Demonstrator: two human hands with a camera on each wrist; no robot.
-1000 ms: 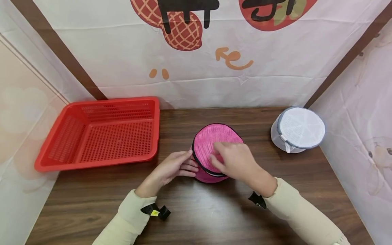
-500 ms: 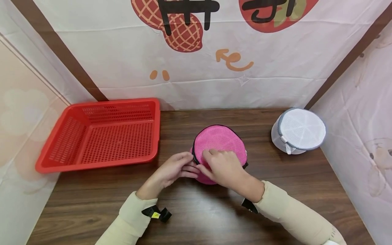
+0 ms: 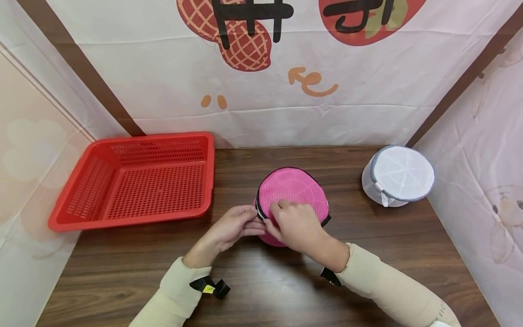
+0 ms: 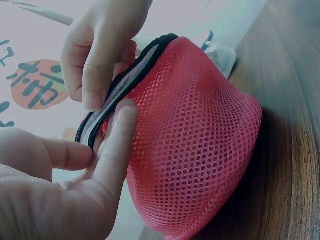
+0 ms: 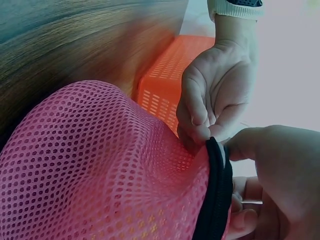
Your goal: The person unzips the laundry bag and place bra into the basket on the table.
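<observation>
A round pink mesh laundry bag [image 3: 296,185] stands on the wooden table in front of me, with a black zipper [image 4: 131,79] around its top rim. My left hand [image 3: 230,229] pinches the rim at the bag's left side between thumb and fingers. Right beside it, the thumb and fingers of my right hand [image 3: 300,227] pinch the zipper edge. Both sets of fingertips nearly meet there, as the right wrist view also shows with the left hand [image 5: 220,87] beyond the rim. The zipper pull is hidden by the fingers.
At the left stands a red plastic basket [image 3: 207,181] with slotted walls. A round white mesh laundry bag [image 3: 402,175] with a grey rim is at the back right. Printed cloth screens [image 3: 261,120] enclose the table [image 3: 269,290] at the back and sides.
My right hand has come left and down from above the bag's lid to the rim beside my left hand, and pinches there. The left hand has stayed at the rim.
</observation>
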